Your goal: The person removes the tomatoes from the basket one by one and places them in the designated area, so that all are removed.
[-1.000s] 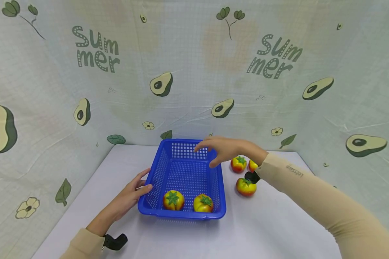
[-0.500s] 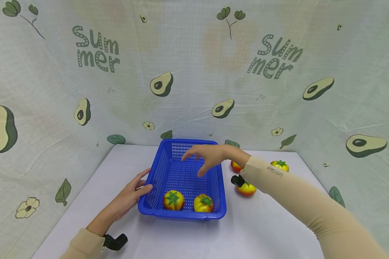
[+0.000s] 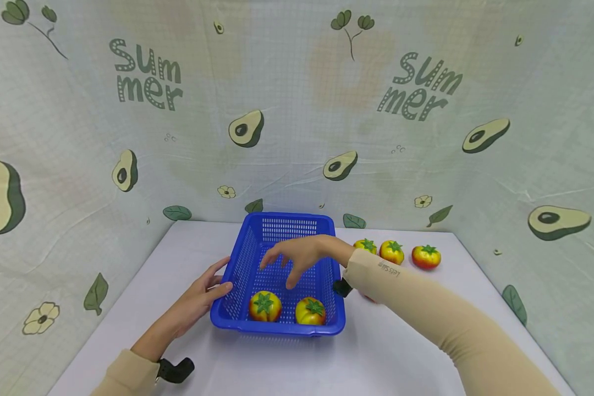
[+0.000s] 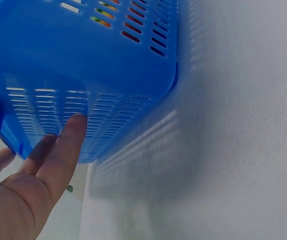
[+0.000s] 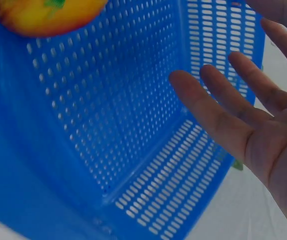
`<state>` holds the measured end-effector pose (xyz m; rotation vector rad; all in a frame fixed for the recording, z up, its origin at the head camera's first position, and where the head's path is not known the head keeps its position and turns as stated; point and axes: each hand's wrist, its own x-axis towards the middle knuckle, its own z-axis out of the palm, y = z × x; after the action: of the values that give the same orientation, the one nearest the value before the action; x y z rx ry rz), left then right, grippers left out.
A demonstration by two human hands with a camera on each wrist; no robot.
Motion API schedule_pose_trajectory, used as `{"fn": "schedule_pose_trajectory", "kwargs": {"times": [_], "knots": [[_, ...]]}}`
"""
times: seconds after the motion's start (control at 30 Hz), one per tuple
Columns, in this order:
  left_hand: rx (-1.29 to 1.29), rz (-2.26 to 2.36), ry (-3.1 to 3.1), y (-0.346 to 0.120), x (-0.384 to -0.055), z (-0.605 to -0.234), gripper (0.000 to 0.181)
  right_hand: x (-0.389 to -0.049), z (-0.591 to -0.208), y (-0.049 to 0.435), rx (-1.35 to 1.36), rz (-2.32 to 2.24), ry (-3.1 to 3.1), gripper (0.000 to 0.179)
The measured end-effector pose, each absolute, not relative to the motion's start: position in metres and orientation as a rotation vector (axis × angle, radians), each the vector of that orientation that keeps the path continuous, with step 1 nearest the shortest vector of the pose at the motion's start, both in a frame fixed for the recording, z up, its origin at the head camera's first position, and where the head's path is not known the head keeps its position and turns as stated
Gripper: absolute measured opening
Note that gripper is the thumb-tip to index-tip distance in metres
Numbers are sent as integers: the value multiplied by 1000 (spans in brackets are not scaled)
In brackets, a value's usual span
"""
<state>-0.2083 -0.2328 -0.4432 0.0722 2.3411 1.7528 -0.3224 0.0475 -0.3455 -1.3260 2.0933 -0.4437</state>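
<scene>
A blue plastic basket [image 3: 277, 328] with perforated walls stands mid-table in the head view. Two yellow-red tomatoes [image 3: 265, 306] with green star-shaped tops lie at its near end. My left hand [image 3: 193, 302] holds the basket's left side, thumb over the rim. In the left wrist view, its fingers [image 4: 63, 160] rest along the outside of the slotted wall. My right hand [image 3: 304, 256] hovers over the inside of the basket with fingers spread and nothing in them. One tomato [image 5: 48, 15] shows near that hand's view, at the upper left, partly cut off.
Right of the basket, a row of tomatoes [image 3: 391, 252] lies on the white table [image 3: 391, 352]; another is mostly hidden under the right forearm. A patterned cloth [image 3: 287, 82] hangs behind and on both sides. Each wrist wears a black camera [image 3: 175, 370].
My right hand has moved left and nearer across the basket, its forearm uncovering tomatoes at the back right. The left hand and the basket stay in place.
</scene>
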Motion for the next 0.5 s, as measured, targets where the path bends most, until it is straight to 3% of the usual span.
{"fn": "schedule_pose_trajectory", "kwargs": {"times": [0.5], "knots": [[94, 1776, 2310, -234, -209, -443, 67, -314, -370, 23, -1278, -427, 1987, 66]]}}
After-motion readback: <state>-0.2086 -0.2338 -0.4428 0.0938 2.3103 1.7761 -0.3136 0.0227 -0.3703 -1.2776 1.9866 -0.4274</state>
